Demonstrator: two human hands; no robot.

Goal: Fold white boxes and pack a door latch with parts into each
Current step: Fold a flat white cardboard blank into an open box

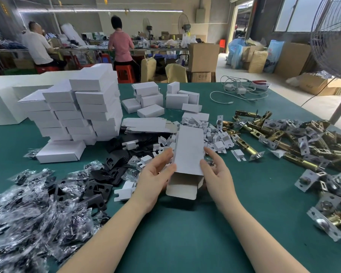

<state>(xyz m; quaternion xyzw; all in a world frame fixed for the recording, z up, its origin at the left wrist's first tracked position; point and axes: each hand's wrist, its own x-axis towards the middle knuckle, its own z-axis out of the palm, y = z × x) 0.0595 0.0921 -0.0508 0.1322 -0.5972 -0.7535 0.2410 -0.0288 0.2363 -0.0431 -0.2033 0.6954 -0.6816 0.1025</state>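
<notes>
We see a tangled white charging cable (242, 89) on the green counter (185, 243), a wire-caged fan (335, 34) and brown cardboard cartons (203, 56) beyond.

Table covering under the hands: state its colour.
Plain teal green table covering, no pattern, shown in the head view, the only one.

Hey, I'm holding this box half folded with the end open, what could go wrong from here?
1. The box is held between the left hand and right hand with its near flap open; squeezing could crease the thin card.
2. Parts put in now might slide out of that open end.
3. The latches lie tangled on the right; pulling one may drag others along.
</notes>
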